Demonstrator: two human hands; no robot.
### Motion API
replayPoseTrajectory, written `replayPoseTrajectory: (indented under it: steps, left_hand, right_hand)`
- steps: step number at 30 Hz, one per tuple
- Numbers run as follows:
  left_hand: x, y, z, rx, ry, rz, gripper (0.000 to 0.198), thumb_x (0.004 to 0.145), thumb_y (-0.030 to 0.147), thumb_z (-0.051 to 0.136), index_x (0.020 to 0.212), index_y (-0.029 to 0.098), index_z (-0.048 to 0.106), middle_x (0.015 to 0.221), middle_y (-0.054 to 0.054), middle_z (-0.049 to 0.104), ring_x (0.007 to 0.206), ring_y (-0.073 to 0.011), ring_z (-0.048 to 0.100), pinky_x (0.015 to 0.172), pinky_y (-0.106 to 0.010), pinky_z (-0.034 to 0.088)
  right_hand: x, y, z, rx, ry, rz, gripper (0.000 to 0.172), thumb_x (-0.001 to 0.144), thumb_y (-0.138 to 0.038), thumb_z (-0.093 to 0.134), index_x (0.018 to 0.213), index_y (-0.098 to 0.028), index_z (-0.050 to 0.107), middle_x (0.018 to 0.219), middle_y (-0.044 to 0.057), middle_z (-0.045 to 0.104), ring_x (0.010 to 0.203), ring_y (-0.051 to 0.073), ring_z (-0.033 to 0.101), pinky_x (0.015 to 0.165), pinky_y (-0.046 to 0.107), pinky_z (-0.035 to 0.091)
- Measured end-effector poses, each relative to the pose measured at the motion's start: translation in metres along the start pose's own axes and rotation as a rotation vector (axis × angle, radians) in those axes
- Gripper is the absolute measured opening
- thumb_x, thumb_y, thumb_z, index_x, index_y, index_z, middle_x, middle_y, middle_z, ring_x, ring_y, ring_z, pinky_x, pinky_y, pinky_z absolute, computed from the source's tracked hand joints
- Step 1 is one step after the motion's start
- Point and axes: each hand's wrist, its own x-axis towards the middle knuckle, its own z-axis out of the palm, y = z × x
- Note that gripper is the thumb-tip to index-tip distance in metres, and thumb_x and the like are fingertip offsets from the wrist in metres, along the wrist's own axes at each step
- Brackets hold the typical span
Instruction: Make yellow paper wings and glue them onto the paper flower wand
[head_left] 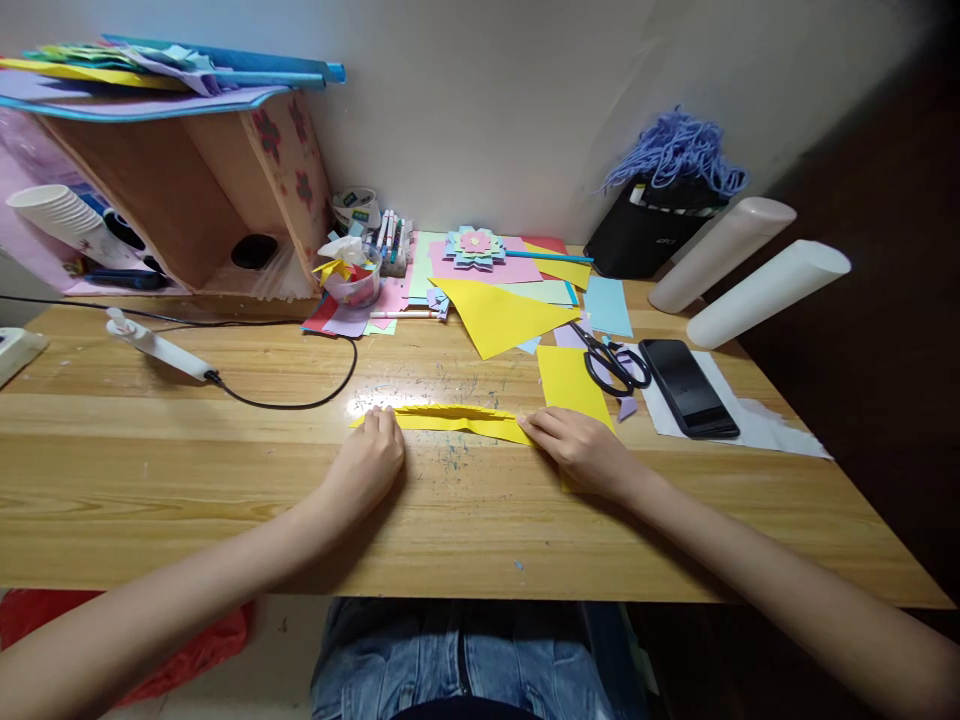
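Observation:
A folded strip of yellow paper (450, 418) lies flat on the wooden table (187, 470), in front of me. My left hand (371, 462) pinches its left end, fingers closed on the paper. My right hand (577, 448) presses down on its right end, fingers curled over the fold. Under and behind the right hand lies a yellow paper sheet (566, 380). Black scissors (615, 362) rest just beyond that sheet.
A black phone (686, 385) lies on white paper at the right. Coloured sheets and a layered paper flower (475, 246) sit at the back, beside a cup of scraps (351, 275). A white glue gun (154, 345) with black cable lies left. Two white cylinders (750, 270) lean at right.

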Motion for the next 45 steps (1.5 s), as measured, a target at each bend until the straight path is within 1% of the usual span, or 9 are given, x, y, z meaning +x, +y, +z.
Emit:
replayPoseTrajectory:
  steps: [4, 8, 11, 13, 18, 29, 35, 40, 45]
  left_hand:
    - [0.003, -0.006, -0.013, -0.158, -0.092, -0.074, 0.036, 0.078, -0.002, 0.033, 0.097, -0.001, 0.064, 0.088, -0.021, 0.063, 0.075, -0.026, 0.062, 0.061, -0.034, 0.048]
    - [0.023, -0.022, -0.036, -0.352, -0.219, -0.252, 0.043, 0.091, 0.029, 0.033, 0.081, 0.006, 0.069, 0.079, -0.017, 0.064, 0.069, -0.0269, 0.063, 0.056, -0.033, 0.045]
    - [0.052, -0.032, -0.047, -0.415, -0.155, -0.435, 0.054, 0.092, 0.043, 0.032, 0.077, 0.006, 0.07, 0.082, -0.02, 0.066, 0.076, -0.031, 0.063, 0.058, -0.034, 0.042]
    - [0.071, -0.036, -0.047, -0.529, -0.078, -0.368, 0.051, 0.091, 0.043, 0.036, 0.074, 0.009, 0.071, 0.087, -0.019, 0.067, 0.078, -0.0277, 0.063, 0.061, -0.031, 0.041]
    - [0.096, -0.032, -0.029, -0.963, -0.169, -0.04, 0.032, 0.081, 0.043, 0.055, 0.085, 0.018, 0.074, 0.084, -0.009, 0.07, 0.072, -0.0183, 0.061, 0.063, -0.024, 0.039]
    - [0.082, -0.014, -0.019, -0.906, 0.085, 0.14, 0.031, 0.089, 0.036, 0.047, 0.093, 0.018, 0.073, 0.087, -0.008, 0.062, 0.074, -0.0156, 0.057, 0.066, -0.026, 0.04]
    - [0.077, -0.011, 0.001, -1.011, 0.122, 0.12, 0.027, 0.087, 0.034, 0.051, 0.102, 0.022, 0.07, 0.091, -0.007, 0.061, 0.083, -0.0166, 0.056, 0.071, -0.028, 0.043]
    - [0.079, -0.009, 0.01, -1.301, 0.007, -0.055, 0.021, 0.077, 0.032, 0.063, 0.09, 0.019, 0.074, 0.083, -0.006, 0.067, 0.078, -0.0163, 0.059, 0.066, -0.027, 0.044]
    - [0.084, -0.01, 0.006, -1.336, -0.128, -0.173, 0.014, 0.067, 0.029, 0.069, 0.075, 0.019, 0.074, 0.077, -0.004, 0.072, 0.068, -0.0145, 0.061, 0.058, -0.024, 0.041]
  right_hand:
    - [-0.006, 0.003, 0.0, 0.004, -0.015, 0.014, 0.024, 0.09, -0.008, 0.04, 0.097, -0.006, 0.063, 0.08, 0.011, 0.063, 0.072, 0.019, 0.055, 0.062, 0.031, 0.043]
    - [-0.007, 0.004, 0.002, 0.021, -0.014, 0.005, 0.023, 0.089, -0.008, 0.041, 0.096, -0.006, 0.063, 0.08, 0.012, 0.063, 0.071, 0.02, 0.054, 0.063, 0.032, 0.043]
    - [-0.006, 0.004, 0.002, 0.022, -0.016, 0.007, 0.023, 0.089, -0.008, 0.041, 0.096, -0.007, 0.063, 0.08, 0.012, 0.063, 0.072, 0.02, 0.055, 0.063, 0.032, 0.043]
    - [-0.005, 0.003, 0.001, 0.017, -0.014, 0.016, 0.023, 0.089, -0.008, 0.042, 0.097, -0.007, 0.063, 0.08, 0.012, 0.063, 0.073, 0.02, 0.055, 0.062, 0.031, 0.042]
    - [-0.004, 0.002, -0.001, 0.007, -0.022, 0.047, 0.023, 0.09, -0.01, 0.041, 0.098, -0.008, 0.063, 0.081, 0.011, 0.064, 0.074, 0.019, 0.055, 0.062, 0.03, 0.041]
    - [-0.003, 0.004, -0.002, 0.004, -0.04, 0.045, 0.022, 0.09, -0.009, 0.041, 0.096, -0.009, 0.063, 0.083, 0.011, 0.064, 0.075, 0.019, 0.055, 0.062, 0.03, 0.039]
    - [-0.007, 0.005, -0.003, 0.025, -0.043, 0.071, 0.021, 0.091, -0.011, 0.043, 0.098, -0.011, 0.062, 0.084, 0.01, 0.064, 0.075, 0.019, 0.055, 0.063, 0.03, 0.04]
    - [-0.01, 0.008, -0.004, 0.014, -0.031, 0.072, 0.023, 0.092, -0.012, 0.041, 0.097, -0.011, 0.063, 0.087, 0.011, 0.065, 0.078, 0.019, 0.056, 0.064, 0.03, 0.042]
    - [-0.016, 0.011, -0.006, 0.0, -0.037, 0.076, 0.023, 0.091, -0.011, 0.041, 0.096, -0.01, 0.064, 0.089, 0.011, 0.066, 0.079, 0.02, 0.056, 0.063, 0.031, 0.042]
